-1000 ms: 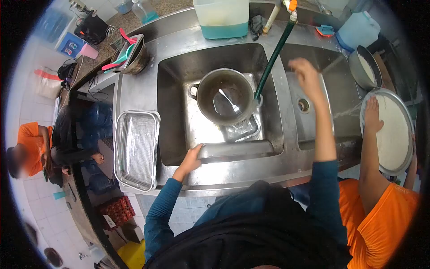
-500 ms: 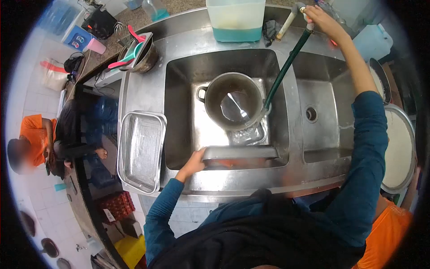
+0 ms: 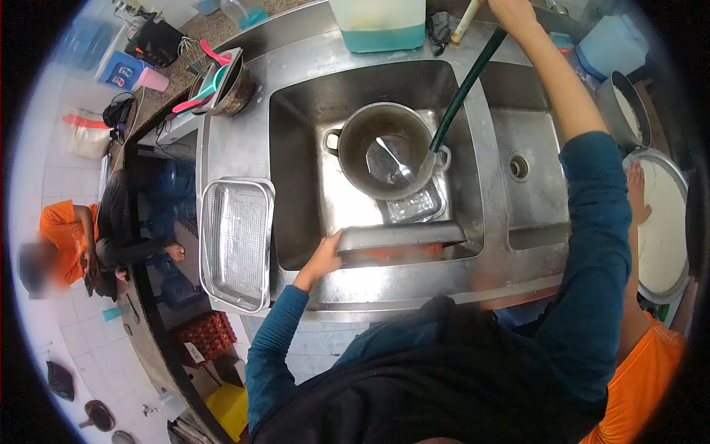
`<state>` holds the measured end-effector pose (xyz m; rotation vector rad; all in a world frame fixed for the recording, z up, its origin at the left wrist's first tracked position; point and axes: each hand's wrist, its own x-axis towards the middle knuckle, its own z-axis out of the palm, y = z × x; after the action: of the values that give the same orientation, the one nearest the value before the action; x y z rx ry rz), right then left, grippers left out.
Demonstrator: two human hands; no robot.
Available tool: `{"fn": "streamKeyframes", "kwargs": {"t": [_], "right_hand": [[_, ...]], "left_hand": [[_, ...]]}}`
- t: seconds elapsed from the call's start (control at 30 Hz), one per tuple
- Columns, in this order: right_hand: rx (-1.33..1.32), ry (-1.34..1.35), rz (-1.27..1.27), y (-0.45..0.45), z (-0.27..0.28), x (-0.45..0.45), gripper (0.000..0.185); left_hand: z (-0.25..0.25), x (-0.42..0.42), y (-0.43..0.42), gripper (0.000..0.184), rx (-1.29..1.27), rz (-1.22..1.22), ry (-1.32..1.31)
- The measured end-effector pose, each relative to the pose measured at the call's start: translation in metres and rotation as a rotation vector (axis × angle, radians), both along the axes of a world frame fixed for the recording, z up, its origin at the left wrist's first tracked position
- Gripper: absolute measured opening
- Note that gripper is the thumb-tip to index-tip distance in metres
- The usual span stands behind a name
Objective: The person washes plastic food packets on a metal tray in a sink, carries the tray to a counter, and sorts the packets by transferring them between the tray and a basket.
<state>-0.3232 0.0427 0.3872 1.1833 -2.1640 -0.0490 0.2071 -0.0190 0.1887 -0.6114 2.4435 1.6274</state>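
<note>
Metallic grey, the long rectangular pan [image 3: 399,235] stretches rightward from the left hand [image 3: 322,259], which grasps its left end; its long axis runs roughly along the near edge of the sink basin [image 3: 296,170]. That hand is the nearer one. The right hand [image 3: 512,15] is well apart, beyond the pan and to its right, at the upper end of the green hose [image 3: 473,81]; whether its fingers are closed cannot be told. Ahead and to the right of the left hand sits the pot [image 3: 353,157], a fork [image 3: 394,157] inside; the wire-mesh tray [image 3: 238,240] lies leftward.
</note>
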Motion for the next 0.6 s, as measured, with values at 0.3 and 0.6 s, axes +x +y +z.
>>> {"fn": "streamKeyframes", "kwargs": {"t": [0.3, 0.6], "right_hand": [[0.215, -1.544, 0.516, 0.113, -0.078, 0.184, 0.067], [0.016, -1.655, 0.366, 0.194, -0.174, 0.293, 0.051]], "left_hand": [[0.016, -0.008, 0.002, 0.054, -0.006, -0.055, -0.017], [0.015, -0.006, 0.004, 0.053, -0.039, -0.092, 0.050]]}}
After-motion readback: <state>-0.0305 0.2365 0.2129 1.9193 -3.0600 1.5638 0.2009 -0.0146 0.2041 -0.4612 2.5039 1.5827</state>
